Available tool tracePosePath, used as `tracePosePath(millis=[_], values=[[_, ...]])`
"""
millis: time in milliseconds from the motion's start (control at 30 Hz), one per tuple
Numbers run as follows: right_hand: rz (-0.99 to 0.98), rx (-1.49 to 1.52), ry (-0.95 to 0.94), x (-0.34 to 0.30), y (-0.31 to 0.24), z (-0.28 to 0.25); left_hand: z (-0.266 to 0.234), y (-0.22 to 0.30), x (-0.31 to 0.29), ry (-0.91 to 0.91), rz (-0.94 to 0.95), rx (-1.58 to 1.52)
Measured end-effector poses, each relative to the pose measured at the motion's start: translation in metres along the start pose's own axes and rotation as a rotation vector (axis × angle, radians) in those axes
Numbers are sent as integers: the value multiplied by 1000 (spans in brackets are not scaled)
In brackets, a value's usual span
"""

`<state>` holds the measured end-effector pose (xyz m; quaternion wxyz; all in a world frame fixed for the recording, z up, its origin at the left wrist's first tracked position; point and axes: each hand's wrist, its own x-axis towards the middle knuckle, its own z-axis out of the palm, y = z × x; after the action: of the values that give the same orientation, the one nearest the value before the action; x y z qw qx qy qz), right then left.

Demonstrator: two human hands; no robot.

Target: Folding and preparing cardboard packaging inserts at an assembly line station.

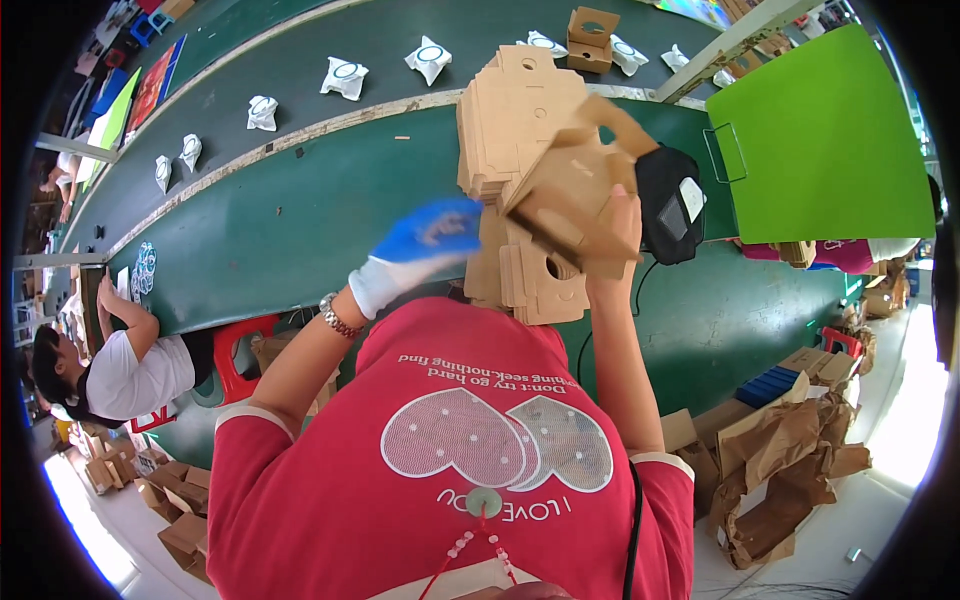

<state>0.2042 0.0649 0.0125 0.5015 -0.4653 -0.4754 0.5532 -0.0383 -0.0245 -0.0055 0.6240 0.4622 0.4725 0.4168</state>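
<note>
My right hand (622, 235), bare, is closed on the side of a partly folded brown cardboard box (572, 190), tilted with its cut-out flap raised. My left hand (430, 235), in a blue and white glove, hovers left of that box, apart from it; motion smears its fingers. Behind and beneath the box, a tall stack of flat cardboard box blanks (515, 110) stands on the green table (310, 210). More flat blanks (540, 275) with round cut-outs lie close to my body, between my hands.
A black bag-like object (672, 205) lies right of the box, near a bright green panel (825, 140). Beyond the table, a dark conveyor (300, 90) carries several white wrapped pieces (343, 78) and an open box (592, 42). A co-worker (130, 370) sits at far left.
</note>
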Motion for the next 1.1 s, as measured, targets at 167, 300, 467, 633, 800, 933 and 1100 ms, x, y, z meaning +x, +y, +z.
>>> tracePosePath(millis=[167,300,467,633,800,933,1100], values=[[74,-79,-133,-54,-11,40,17,33,-6,164,273,0],[37,-257,-346,-77,-20,28,29,20,-16,165,255,39],[-209,-450,-385,-80,7,19,46,19,-24,243,156,-424],[52,109,-65,-66,1,45,52,2,-11,455,271,-357],[-3,136,-155,-68,18,32,48,-5,-19,420,285,-269],[-263,-189,-416,-68,27,6,34,0,-24,64,443,-9],[179,273,-469,-66,-2,7,31,40,-33,-170,-140,-984]])
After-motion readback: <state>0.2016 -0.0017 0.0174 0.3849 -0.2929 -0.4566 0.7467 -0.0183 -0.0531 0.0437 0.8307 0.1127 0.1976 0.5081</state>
